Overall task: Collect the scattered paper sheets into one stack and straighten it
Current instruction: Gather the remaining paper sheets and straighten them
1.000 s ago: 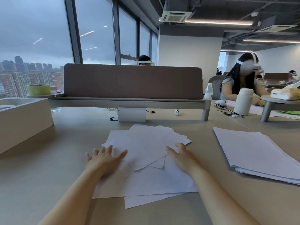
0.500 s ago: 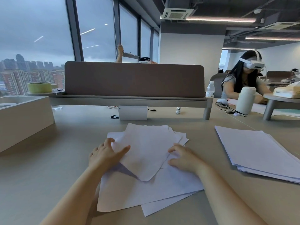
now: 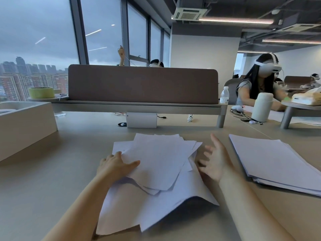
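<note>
Now the left hand [image 3: 116,166] presses flat on the nine-o'clock edge of the loose sheets [image 3: 156,157], while the right hand [image 3: 215,164], spread and empty, hovers at three o'clock, a strip of counter [image 3: 225,136] beyond it.

Single view: head-worn wide-angle camera, close above the desk [image 3: 52,188], facing forward and down; near desk surface fills lower frame, partition [image 3: 142,84] upper centre.
</note>
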`<state>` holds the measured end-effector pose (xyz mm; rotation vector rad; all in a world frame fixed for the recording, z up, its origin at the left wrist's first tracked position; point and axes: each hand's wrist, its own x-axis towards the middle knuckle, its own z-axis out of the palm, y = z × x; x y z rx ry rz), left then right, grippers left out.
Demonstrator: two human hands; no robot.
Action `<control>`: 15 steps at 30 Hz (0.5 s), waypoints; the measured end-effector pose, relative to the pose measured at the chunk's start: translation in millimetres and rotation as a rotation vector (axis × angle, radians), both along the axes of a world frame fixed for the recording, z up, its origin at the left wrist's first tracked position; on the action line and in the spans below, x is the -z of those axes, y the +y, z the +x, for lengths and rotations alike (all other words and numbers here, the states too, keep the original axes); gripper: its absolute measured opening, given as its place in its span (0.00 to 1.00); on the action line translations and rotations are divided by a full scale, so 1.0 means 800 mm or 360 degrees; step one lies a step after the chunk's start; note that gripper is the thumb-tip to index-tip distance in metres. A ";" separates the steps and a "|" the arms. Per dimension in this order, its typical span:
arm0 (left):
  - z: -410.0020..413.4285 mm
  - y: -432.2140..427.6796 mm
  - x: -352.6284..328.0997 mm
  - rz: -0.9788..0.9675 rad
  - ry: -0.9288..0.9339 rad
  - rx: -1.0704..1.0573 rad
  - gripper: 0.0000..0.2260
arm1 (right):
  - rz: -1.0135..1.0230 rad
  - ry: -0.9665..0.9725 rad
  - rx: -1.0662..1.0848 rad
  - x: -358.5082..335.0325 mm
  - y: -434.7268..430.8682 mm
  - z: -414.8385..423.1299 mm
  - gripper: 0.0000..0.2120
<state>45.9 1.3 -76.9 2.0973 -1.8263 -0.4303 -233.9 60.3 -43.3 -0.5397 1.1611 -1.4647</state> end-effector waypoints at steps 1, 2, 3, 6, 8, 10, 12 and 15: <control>0.001 -0.001 0.001 0.0005 0.0036 -0.0017 0.39 | 0.0033 -0.0055 0.0004 0.002 -0.002 0.001 0.32; 0.001 -0.002 0.001 0.0012 0.0057 -0.0023 0.38 | 0.0069 -0.0042 -0.0020 0.004 -0.004 0.001 0.32; 0.002 -0.002 0.002 0.0016 0.0060 -0.0020 0.37 | 0.0097 0.0002 -0.0047 0.006 -0.004 0.003 0.30; 0.003 0.000 0.007 0.0000 0.0055 -0.0007 0.34 | 0.0106 0.0213 -0.0183 0.012 -0.008 0.004 0.18; 0.004 0.002 0.009 -0.0015 0.0037 -0.0032 0.33 | 0.0122 0.0327 -0.0294 0.015 -0.009 0.005 0.11; 0.004 0.006 0.008 -0.0022 -0.0036 -0.0043 0.35 | 0.0177 0.0509 -0.0363 0.016 -0.009 0.003 0.08; 0.004 0.009 0.007 -0.0002 -0.0067 -0.0008 0.40 | 0.0210 0.0761 -0.0410 0.016 -0.007 0.001 0.10; 0.007 0.008 0.007 0.0032 -0.0143 0.0061 0.41 | 0.0203 0.1113 -0.0473 0.013 -0.002 -0.007 0.08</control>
